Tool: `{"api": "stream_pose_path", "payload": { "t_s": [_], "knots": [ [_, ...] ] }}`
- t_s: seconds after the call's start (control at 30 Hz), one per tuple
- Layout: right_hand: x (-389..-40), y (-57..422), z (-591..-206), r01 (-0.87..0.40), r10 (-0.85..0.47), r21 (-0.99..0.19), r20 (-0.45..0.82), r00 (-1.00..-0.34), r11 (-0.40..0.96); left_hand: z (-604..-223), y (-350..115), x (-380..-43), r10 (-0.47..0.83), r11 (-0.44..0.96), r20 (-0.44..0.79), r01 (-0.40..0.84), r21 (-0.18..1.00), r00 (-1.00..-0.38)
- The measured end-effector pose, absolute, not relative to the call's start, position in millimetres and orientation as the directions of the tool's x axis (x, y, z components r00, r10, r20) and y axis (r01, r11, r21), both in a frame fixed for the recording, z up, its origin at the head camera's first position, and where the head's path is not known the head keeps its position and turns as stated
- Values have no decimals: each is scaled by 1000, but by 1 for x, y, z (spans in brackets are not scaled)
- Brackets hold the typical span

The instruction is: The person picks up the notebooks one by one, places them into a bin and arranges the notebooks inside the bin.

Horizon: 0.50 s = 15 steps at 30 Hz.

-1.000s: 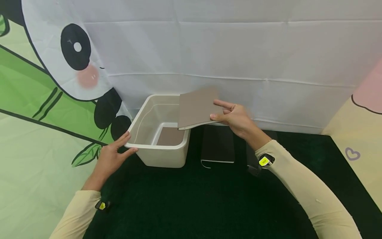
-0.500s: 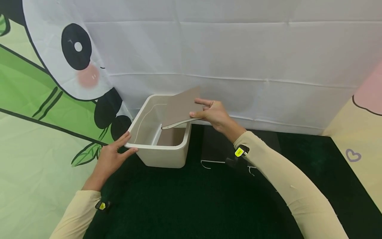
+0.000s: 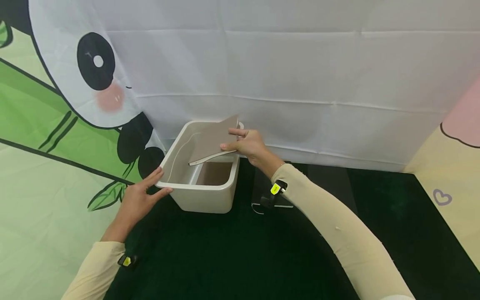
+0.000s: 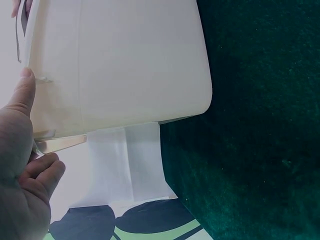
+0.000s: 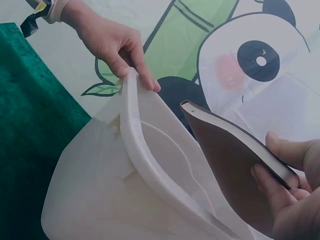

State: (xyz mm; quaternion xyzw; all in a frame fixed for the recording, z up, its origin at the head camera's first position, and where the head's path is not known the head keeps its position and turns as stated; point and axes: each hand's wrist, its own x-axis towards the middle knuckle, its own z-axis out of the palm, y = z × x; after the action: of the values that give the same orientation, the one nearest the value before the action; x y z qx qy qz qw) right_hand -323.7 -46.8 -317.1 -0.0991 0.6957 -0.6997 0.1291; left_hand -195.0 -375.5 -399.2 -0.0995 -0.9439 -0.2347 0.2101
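Observation:
My right hand point(image 3: 252, 146) pinches a taupe notebook point(image 3: 211, 141) by its right edge, thumb and fingers on opposite covers. The notebook hangs tilted in the mouth of a cream plastic bin point(image 3: 202, 200), its page edge low at the front left. On the bin's floor lies another flat taupe notebook point(image 3: 214, 174), partly covered from view. My left hand point(image 3: 138, 204) grips the bin's front left rim corner, thumb in front and fingers over the side. In the right wrist view, the held notebook point(image 5: 235, 160) shows cream pages and a dark cover beside the bin's rim point(image 5: 145, 155).
A black notebook point(image 3: 261, 185) with a ribbon lies just right of the bin, and a second dark notebook point(image 3: 339, 181) lies beyond it, partly behind my forearm. Dark green cloth point(image 3: 232, 254) covers the table. A printed white curtain point(image 3: 285, 75) hangs close behind.
My right hand has carried the taupe notebook leftward and down, from over the bin's right rim into its mouth. My left hand stays on the rim.

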Motion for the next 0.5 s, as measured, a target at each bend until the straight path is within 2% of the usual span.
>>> {"api": "stream_pose_path", "payload": {
  "t_s": [0.2,0.5],
  "knots": [
    [-323,-65,-320,46,-339,-999,-50,-939,22,-401,-375,-192,83,868,447,285,408,-891],
    [-326,-84,-325,-6,-352,-992,-37,-935,122,-400,-376,-194,78,869,442,278,409,-893]
  ]
}}
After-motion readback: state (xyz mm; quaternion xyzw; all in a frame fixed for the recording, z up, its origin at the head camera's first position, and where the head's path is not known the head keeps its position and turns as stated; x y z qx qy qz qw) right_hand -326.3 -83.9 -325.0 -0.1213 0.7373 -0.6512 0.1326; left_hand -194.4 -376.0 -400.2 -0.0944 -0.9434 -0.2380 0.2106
